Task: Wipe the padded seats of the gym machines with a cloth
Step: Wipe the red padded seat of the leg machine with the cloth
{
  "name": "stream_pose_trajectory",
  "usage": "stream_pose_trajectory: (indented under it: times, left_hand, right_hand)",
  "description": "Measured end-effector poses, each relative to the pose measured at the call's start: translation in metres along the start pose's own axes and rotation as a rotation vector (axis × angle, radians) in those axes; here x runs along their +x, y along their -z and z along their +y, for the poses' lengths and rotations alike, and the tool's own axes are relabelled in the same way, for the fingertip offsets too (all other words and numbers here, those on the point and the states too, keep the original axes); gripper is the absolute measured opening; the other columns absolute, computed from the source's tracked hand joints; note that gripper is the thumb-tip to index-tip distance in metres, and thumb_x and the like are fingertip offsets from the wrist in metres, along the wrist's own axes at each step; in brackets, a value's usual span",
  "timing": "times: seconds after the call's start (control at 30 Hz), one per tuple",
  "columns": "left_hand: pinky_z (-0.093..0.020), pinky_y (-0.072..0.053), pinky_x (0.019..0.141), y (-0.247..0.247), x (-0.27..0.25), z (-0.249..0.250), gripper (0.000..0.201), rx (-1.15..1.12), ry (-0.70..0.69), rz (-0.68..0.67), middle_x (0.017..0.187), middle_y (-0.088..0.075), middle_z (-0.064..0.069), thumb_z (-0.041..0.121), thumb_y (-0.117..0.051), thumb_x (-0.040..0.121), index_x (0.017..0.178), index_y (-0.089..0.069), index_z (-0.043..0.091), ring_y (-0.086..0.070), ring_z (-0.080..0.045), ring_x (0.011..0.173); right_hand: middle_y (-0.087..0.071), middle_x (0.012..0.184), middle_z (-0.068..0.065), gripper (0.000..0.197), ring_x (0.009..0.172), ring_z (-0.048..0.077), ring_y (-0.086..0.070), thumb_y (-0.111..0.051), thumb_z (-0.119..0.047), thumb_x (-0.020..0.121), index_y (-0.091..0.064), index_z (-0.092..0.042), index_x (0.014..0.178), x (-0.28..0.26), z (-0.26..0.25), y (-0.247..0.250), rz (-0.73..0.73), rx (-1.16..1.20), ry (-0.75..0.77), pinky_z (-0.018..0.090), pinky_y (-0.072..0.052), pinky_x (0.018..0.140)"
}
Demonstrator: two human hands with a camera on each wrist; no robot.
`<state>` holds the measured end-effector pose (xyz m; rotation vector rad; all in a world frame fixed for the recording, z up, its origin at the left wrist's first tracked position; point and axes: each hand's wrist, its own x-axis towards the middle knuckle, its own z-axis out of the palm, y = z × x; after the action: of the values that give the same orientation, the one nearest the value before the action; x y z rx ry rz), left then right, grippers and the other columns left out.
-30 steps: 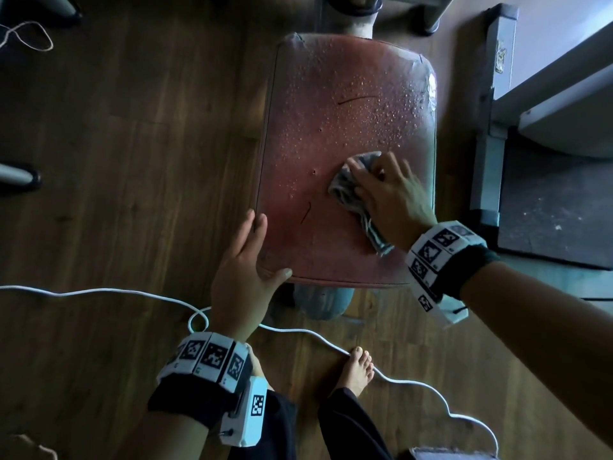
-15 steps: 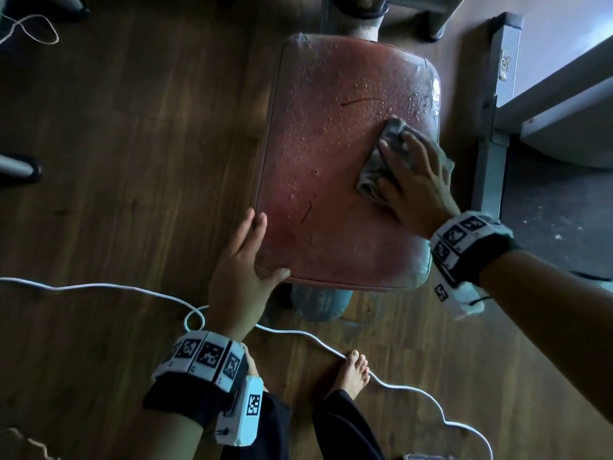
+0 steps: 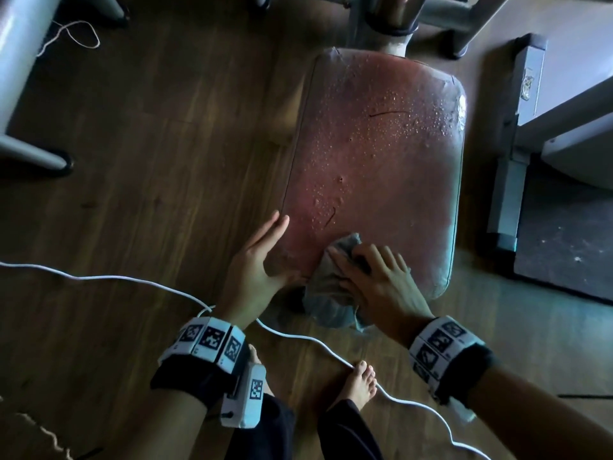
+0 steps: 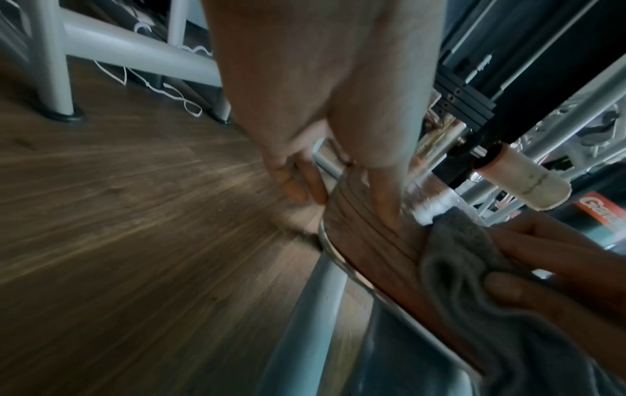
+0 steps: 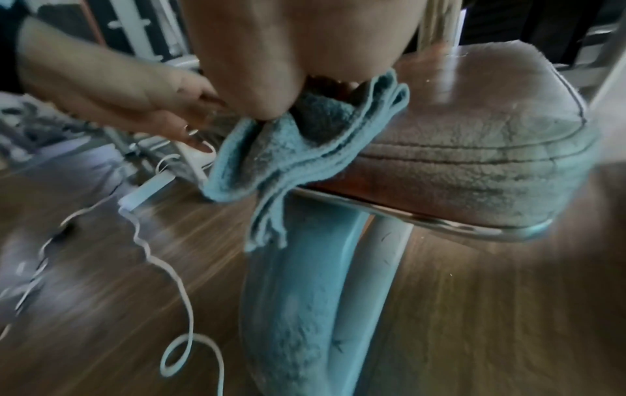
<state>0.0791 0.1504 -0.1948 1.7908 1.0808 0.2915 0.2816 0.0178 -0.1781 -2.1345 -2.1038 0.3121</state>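
The red padded seat (image 3: 381, 154) fills the middle of the head view, with water droplets over its far and left parts. My right hand (image 3: 371, 270) grips a bunched grey-blue cloth (image 3: 326, 293) against the seat's near edge, fingers spread on top. Part of the cloth (image 5: 298, 150) hangs over the seat's front edge (image 5: 474, 150). My left hand (image 3: 265, 254) rests on the near-left corner, fingers straight along the left side and thumb on the front. The left wrist view shows the cloth (image 4: 457, 254) right beside that thumb.
A white cable (image 3: 149, 280) snakes over the wooden floor past my bare foot (image 3: 358, 383). Grey machine frames stand at the left (image 3: 20, 94) and right (image 3: 510, 161), beside a black mat (image 3: 564, 244). A pale post (image 5: 305, 294) carries the seat.
My right hand drew the cloth from the seat's right side back to the near edge, close to my left thumb. The left hand stayed on its corner.
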Motion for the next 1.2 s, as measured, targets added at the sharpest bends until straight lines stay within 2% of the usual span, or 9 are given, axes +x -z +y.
stream_pose_trajectory:
  times: [0.07,0.13,0.3,0.43,0.6,0.77,0.87,1.07,1.2]
  left_hand:
    - [-0.026,-0.031,0.115,0.007,0.004,-0.004,0.075,-0.079,-0.019,-0.009,0.151,-0.039,0.014,0.008,-0.079,0.076,0.142,-0.048,0.023,-0.034,0.003,0.138]
    - [-0.027,-0.032,0.115,0.008,0.006,-0.006,0.065,-0.107,-0.026,0.005,0.148,-0.044,0.011,0.005,-0.074,0.081,0.139,-0.052,0.020,-0.038,0.003,0.136]
    - [-0.022,-0.031,0.114,0.006,0.004,-0.005,0.059,-0.134,-0.012,0.020,0.148,-0.044,0.012,0.002,-0.066,0.087,0.140,-0.051,0.022,-0.037,0.004,0.136]
    - [-0.027,-0.031,0.115,0.009,0.004,-0.007,0.056,-0.210,0.011,0.009,0.146,-0.047,0.011,-0.002,-0.063,0.088,0.137,-0.054,0.023,-0.039,0.002,0.135]
    - [-0.026,-0.036,0.112,0.013,0.005,-0.009,0.061,-0.149,-0.043,0.010,0.145,-0.048,0.010,-0.009,-0.060,0.085,0.137,-0.055,0.022,-0.042,0.002,0.133]
    - [-0.024,-0.038,0.111,0.017,0.006,-0.012,0.065,-0.100,-0.046,-0.013,0.145,-0.047,0.013,-0.010,-0.061,0.083,0.137,-0.054,0.026,-0.043,0.004,0.131]
    - [-0.024,-0.037,0.111,0.019,0.008,-0.015,0.068,-0.050,-0.054,-0.014,0.144,-0.047,0.017,-0.008,-0.064,0.082,0.137,-0.053,0.029,-0.043,0.005,0.131]
    - [-0.033,-0.040,0.110,0.017,0.007,-0.016,0.069,0.065,-0.077,0.004,0.143,-0.045,0.020,-0.001,-0.070,0.082,0.138,-0.051,0.034,-0.048,-0.009,0.131]
    - [-0.024,-0.038,0.109,0.015,0.005,-0.017,0.073,0.063,-0.078,0.018,0.144,-0.044,0.021,-0.007,-0.066,0.081,0.139,-0.050,0.033,-0.047,-0.006,0.130]
  right_hand:
    - [-0.049,0.112,0.004,0.047,0.092,0.025,-0.048,-0.050,-0.036,0.095,-0.048,-0.024,0.140,0.013,-0.005,0.000,0.033,0.006,-0.149,0.041,-0.045,0.075]
    - [-0.049,0.113,0.006,0.048,0.093,0.027,-0.047,-0.051,-0.034,0.094,-0.047,-0.023,0.140,0.020,-0.018,-0.003,0.037,0.007,-0.258,0.041,-0.043,0.074]
    - [-0.051,0.122,0.006,0.053,0.094,0.027,-0.050,-0.055,-0.034,0.093,-0.043,-0.022,0.143,0.022,-0.038,-0.006,-0.039,-0.004,-0.201,0.041,-0.047,0.073]
    - [-0.047,0.124,0.006,0.051,0.097,0.028,-0.048,-0.046,-0.038,0.096,-0.041,-0.022,0.144,0.036,-0.030,0.000,-0.009,0.025,-0.363,0.042,-0.046,0.076]
    - [-0.048,0.123,0.004,0.053,0.097,0.026,-0.050,-0.050,-0.040,0.094,-0.042,-0.022,0.143,0.037,-0.033,0.001,-0.077,0.025,-0.210,0.042,-0.049,0.075]
    - [-0.046,0.124,0.005,0.051,0.099,0.026,-0.048,-0.046,-0.039,0.096,-0.041,-0.022,0.144,0.040,-0.034,0.001,-0.031,0.035,-0.345,0.041,-0.046,0.078]
    - [-0.047,0.126,0.005,0.050,0.097,0.025,-0.048,-0.041,-0.039,0.097,-0.042,-0.021,0.143,0.039,-0.043,0.001,-0.067,0.006,-0.260,0.042,-0.049,0.075]
    - [-0.042,0.130,0.008,0.053,0.104,0.029,-0.047,-0.045,-0.037,0.096,-0.036,-0.022,0.146,0.049,-0.029,0.003,-0.034,0.017,-0.431,0.044,-0.046,0.081]
    - [-0.046,0.131,0.006,0.053,0.102,0.026,-0.049,-0.048,-0.038,0.095,-0.039,-0.023,0.145,0.039,-0.041,0.003,-0.116,-0.036,-0.224,0.041,-0.049,0.079]
